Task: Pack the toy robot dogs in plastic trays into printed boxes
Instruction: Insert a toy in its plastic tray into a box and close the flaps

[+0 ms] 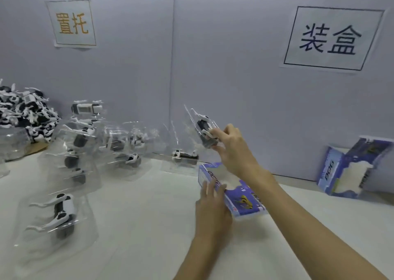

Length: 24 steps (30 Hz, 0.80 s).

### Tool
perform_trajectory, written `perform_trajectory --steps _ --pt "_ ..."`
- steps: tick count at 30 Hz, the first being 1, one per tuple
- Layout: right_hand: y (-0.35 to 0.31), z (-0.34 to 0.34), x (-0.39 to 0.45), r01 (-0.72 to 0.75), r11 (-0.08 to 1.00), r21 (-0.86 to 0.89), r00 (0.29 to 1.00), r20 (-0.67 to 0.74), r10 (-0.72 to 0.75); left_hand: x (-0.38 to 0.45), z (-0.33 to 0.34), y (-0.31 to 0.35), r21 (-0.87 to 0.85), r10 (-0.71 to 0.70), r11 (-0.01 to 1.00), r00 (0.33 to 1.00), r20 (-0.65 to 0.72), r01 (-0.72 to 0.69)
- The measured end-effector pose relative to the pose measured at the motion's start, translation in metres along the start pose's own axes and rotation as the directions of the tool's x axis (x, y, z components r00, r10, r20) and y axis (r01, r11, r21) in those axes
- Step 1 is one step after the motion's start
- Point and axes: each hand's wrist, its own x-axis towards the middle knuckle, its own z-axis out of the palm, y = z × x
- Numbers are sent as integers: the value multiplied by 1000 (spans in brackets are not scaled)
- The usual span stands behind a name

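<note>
My right hand [231,149] holds a clear plastic tray with a black-and-white toy robot dog [205,130] in the air, above and behind a blue printed box [241,198]. That box lies on the white table under my left hand [213,205], whose fingers grip its near left edge. The box's open end faces the back wall. Another trayed dog [185,155] lies just behind the box.
Several trayed dogs [61,211] lie and stack across the left of the table [138,226]. A heap of loose dogs [25,113] sits at the far left. Two printed boxes [349,168] lean on the grey partition at the right.
</note>
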Motion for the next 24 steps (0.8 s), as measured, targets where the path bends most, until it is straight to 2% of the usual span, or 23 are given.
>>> perform_trajectory --steps 4,6,8,10,12,14,16,18,19,21,22,24 --pt "79 -17 -54 -227 970 -86 974 -11 227 -3 -12 -23 -363 -93 932 978 -185 21" --pt "109 -14 -86 -340 935 -102 940 1 342 -3 -16 -22 -621 -218 783 948 -234 27" --pt "127 -8 -116 -409 910 -70 908 64 414 -2 -18 -16 -818 -367 574 903 -224 30" --pt "132 0 -140 -429 903 -34 891 150 429 2 -20 -16 -916 -447 402 876 -178 19" --pt "128 6 -158 -443 896 -35 881 168 442 6 -23 -18 -947 -479 316 871 -107 57" --pt "122 10 -169 -483 876 2 875 38 482 8 -24 -19 -951 -474 301 876 -89 66" --pt "113 5 -169 -523 847 92 845 -74 530 7 -22 -21 -940 -451 337 885 -116 49" --pt "106 -2 -164 -570 814 107 809 -95 580 6 -22 -20 -921 -431 389 891 -143 40" --pt "105 -5 -163 -596 801 62 799 -53 599 6 -22 -18 -915 -418 403 896 -153 32" --pt "108 -8 -163 -633 774 -21 761 168 627 9 -21 -16 -907 -404 420 901 -157 30" --pt "109 -9 -164 -662 749 -17 718 272 641 11 -20 -15 -899 -404 436 901 -157 39" --pt "110 -12 -164 -694 718 54 688 346 638 14 -20 -12 -866 -399 497 900 -175 52"
